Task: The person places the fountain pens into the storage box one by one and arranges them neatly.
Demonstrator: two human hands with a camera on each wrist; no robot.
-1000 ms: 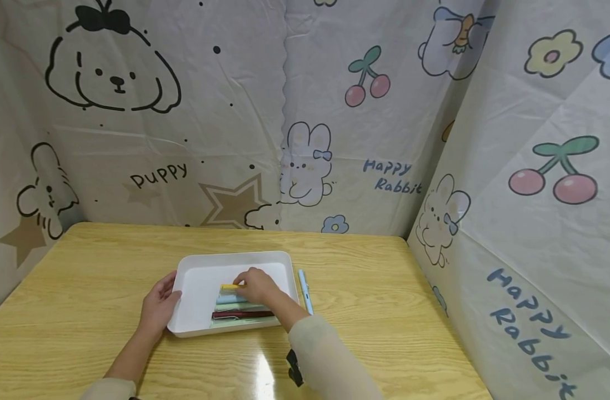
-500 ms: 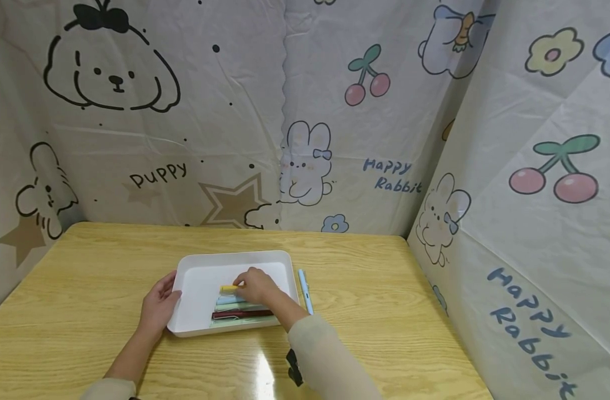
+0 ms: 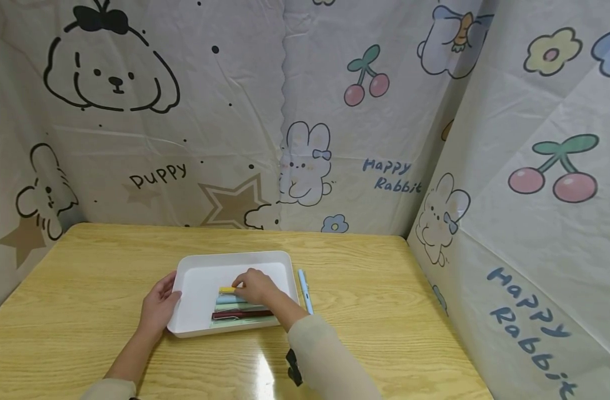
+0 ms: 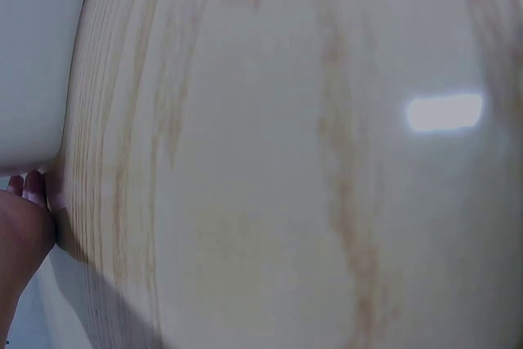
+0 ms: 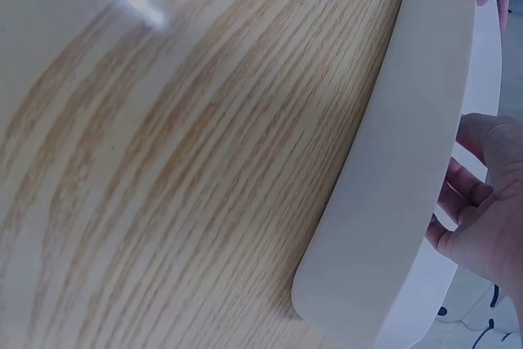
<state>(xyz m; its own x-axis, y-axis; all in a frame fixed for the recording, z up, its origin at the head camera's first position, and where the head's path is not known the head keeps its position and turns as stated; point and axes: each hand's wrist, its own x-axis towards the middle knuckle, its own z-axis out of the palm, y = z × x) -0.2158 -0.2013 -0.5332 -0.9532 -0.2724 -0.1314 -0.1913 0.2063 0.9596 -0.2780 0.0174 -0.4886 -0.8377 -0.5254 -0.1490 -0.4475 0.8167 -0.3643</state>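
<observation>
A shallow white tray [image 3: 197, 278] sits on the wooden table. My left hand [image 3: 158, 308] holds its left wall, thumb at the rim and fingers along the outside. Inside the tray, my right hand [image 3: 255, 286] pinches a yellow pen [image 3: 226, 290], whose right part is hidden behind the fingers. Nearer to me lie a light blue pen [image 3: 229, 299], a light green pen [image 3: 235, 306], a dark red pen [image 3: 240, 315] with a clip, and a pale green one [image 3: 230, 322] along the front wall. The right wrist view shows the right hand's fingers bent over the tray wall [image 5: 392, 145].
Another light blue pen [image 3: 305, 291] lies on the table [image 3: 365, 311] just right of the tray. Printed cloth [image 3: 225, 139] hangs behind the table's back edge and along its right side. A small black object [image 3: 294, 366] shows beside the right sleeve.
The yellow pen has shifted slightly toward me and to the left, with the right hand pinching it. The left hand and the tray have stayed in place.
</observation>
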